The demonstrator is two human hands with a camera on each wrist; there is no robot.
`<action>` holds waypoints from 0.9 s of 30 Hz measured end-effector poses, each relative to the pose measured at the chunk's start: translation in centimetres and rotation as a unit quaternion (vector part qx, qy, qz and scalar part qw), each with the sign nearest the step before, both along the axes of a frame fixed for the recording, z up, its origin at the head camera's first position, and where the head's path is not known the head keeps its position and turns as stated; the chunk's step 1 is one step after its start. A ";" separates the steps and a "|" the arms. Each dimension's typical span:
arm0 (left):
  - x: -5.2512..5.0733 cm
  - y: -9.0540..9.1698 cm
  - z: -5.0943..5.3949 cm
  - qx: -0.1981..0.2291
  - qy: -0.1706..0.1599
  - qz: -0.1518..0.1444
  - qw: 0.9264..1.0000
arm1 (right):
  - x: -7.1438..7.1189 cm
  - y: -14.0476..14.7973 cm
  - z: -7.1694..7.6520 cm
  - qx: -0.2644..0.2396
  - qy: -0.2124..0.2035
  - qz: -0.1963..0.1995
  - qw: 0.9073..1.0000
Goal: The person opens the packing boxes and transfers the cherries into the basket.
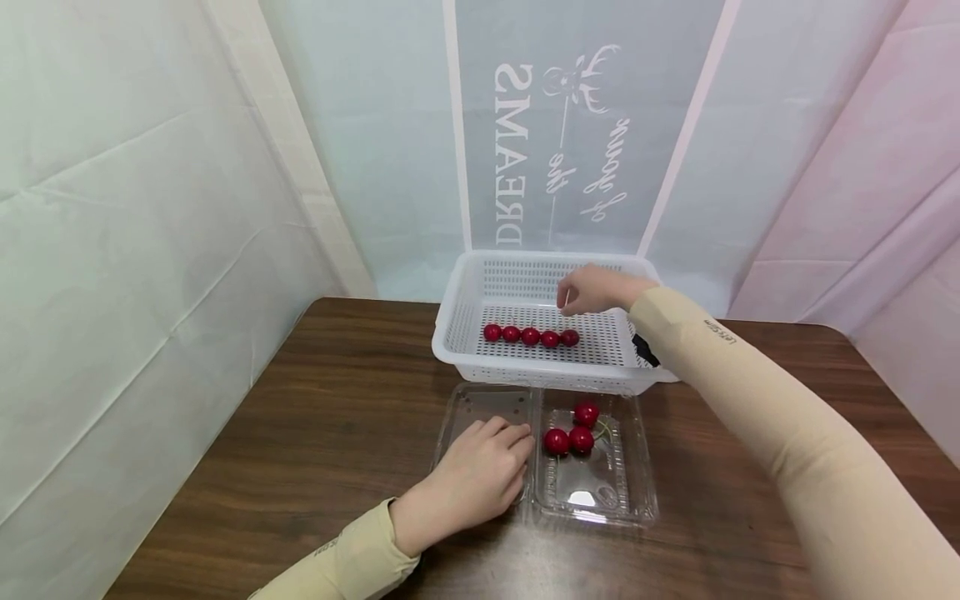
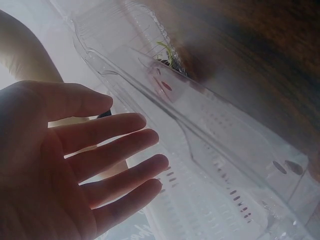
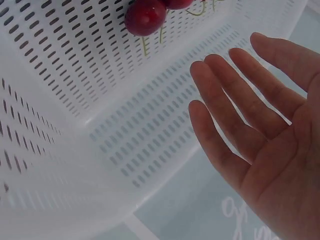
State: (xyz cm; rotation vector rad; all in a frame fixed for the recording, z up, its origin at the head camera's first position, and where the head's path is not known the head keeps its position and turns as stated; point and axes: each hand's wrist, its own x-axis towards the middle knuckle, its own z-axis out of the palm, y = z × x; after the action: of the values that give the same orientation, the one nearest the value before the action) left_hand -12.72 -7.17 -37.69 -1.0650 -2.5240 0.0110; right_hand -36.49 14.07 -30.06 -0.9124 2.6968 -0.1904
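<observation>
Inside the white perforated basket (image 1: 540, 371), several red cherries (image 1: 530, 336) lie in a row, their thin green stems visible in the right wrist view. My right hand (image 1: 595, 289) hovers over the basket behind that row, fingers loosely extended and holding nothing. In front of the basket lies an opened clear plastic clamshell box (image 1: 637, 492), with three cherries (image 1: 557, 442) in its right half. My left hand (image 1: 480, 471) is at the left half, the lid (image 1: 480, 398), close to the middle fold. Its fingers (image 2: 120, 170) are spread and relaxed with nothing in them.
Everything stands on a dark wood-grain table (image 1: 360, 400). A pale curtain (image 1: 405, 167) with printed lettering hangs right behind the basket, and white cloth (image 1: 150, 208) covers the left side. A black item (image 1: 645, 350) shows under the right wrist.
</observation>
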 end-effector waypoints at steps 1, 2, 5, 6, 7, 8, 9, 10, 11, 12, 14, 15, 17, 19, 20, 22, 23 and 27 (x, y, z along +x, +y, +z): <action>0.0 0.0 0.0 0.000 0.001 0.000 1.000 | 0.1 0.1 0.1 -0.003 0.003 0.003 1.000; 0.0 0.0 0.0 0.000 0.001 -0.001 1.000 | 0.3 0.2 0.3 -0.007 0.006 0.005 1.000; 0.0 0.0 0.1 0.003 -0.001 0.000 1.000 | 0.8 0.4 0.8 -0.017 0.014 0.011 1.000; 0.0 0.0 0.1 0.003 -0.001 0.000 1.000 | 1.0 0.4 0.9 -0.022 0.017 0.015 0.999; 0.0 0.0 0.1 0.002 -0.002 0.000 1.000 | 1.2 0.5 1.1 -0.026 0.020 0.018 0.999; 0.0 0.0 0.1 0.003 -0.003 0.001 1.000 | 1.4 0.5 1.2 -0.030 0.024 0.023 0.999; 0.0 0.0 0.0 0.002 -0.003 0.001 1.000 | 1.6 0.6 1.3 -0.033 0.026 0.025 0.999; 0.0 0.0 0.0 0.002 -0.003 0.001 1.000 | 1.8 0.7 1.3 -0.037 0.030 0.029 0.998; 0.0 0.0 0.0 0.001 -0.003 0.001 1.000 | 1.9 0.7 1.4 -0.040 0.032 0.030 0.998; 0.0 0.0 0.0 0.001 -0.002 0.001 1.000 | 2.1 0.8 1.4 -0.043 0.035 0.035 0.998; 0.0 0.0 -0.1 0.001 0.000 0.002 1.000 | 2.4 1.1 1.5 -0.046 0.043 0.038 0.997; 0.0 0.0 -0.1 0.001 0.000 0.002 1.000 | 2.6 1.2 1.6 -0.049 0.046 0.040 0.997; 0.0 0.0 -0.2 0.001 0.001 0.002 1.000 | 3.0 1.5 1.7 -0.055 0.054 0.046 0.996; 0.0 0.0 -0.2 0.002 0.000 0.002 1.000 | 3.5 1.7 1.9 -0.064 0.062 0.054 0.995; 0.0 0.0 -0.2 0.002 -0.001 0.002 1.000 | 3.8 1.8 1.9 -0.068 0.067 0.059 0.994; 0.0 0.0 -0.2 0.003 0.000 0.002 1.000 | 4.3 2.0 2.1 -0.074 0.077 0.069 0.992; 0.0 0.0 -0.2 0.004 0.000 0.002 1.000 | 4.6 2.1 2.2 -0.075 0.082 0.073 0.991; 0.0 0.1 -0.2 0.005 0.002 0.001 1.000 | 5.6 2.3 2.3 -0.081 0.092 0.086 0.989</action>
State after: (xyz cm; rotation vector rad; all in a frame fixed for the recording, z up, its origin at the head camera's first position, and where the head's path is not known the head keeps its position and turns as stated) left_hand -12.69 -7.11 -37.92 -1.0568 -2.5193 0.0007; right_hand -30.88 16.39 -27.75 -1.2615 2.7808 -0.3064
